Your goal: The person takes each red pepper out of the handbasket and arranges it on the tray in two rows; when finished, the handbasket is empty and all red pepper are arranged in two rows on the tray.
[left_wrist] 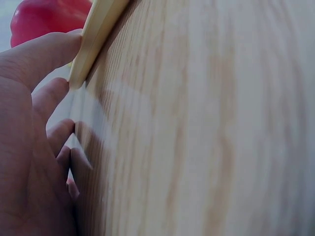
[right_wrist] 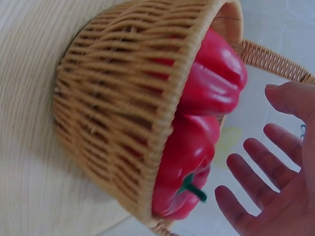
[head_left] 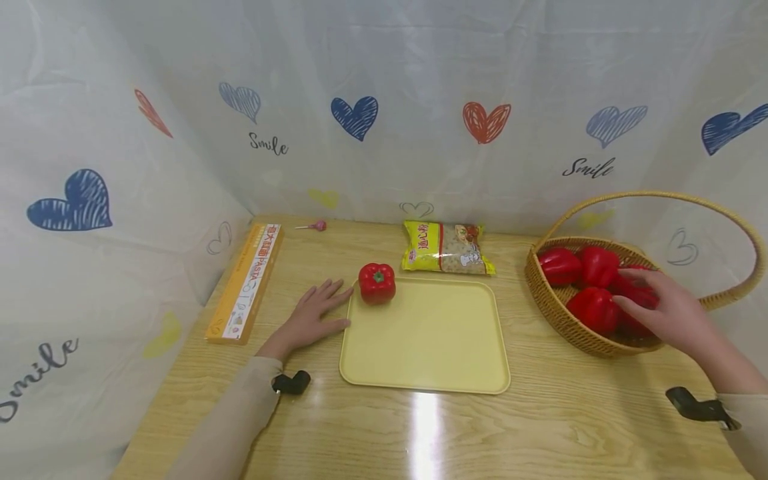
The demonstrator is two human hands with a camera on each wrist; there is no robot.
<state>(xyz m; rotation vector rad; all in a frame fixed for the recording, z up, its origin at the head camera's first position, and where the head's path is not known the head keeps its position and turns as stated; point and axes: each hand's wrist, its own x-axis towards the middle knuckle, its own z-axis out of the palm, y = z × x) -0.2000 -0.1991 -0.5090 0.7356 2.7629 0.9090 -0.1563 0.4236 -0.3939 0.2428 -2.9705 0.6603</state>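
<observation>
L hand [head_left: 315, 315]: fingers apart, touching L edge of tray [head_left: 432, 343].
R hand [head_left: 675, 312]: fingers apart, just over basket [head_left: 553, 308] on R.
Red peppers [head_left: 593, 311]: in basket.
1 pepper [head_left: 377, 287]: on tray, far L corner.

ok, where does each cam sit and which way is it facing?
Head: worn on the head, facing forward and down over the table to the printed sheet; left hand, right hand and both sleeves show.
Left wrist: on that wrist, looking past the left hand at the tray edge and table, which appears tipped sideways.
Right wrist: on that wrist, looking at the basket side and red peppers; right hand shows.
Shared: head and right wrist both show the basket, its peppers and right hand.
</observation>
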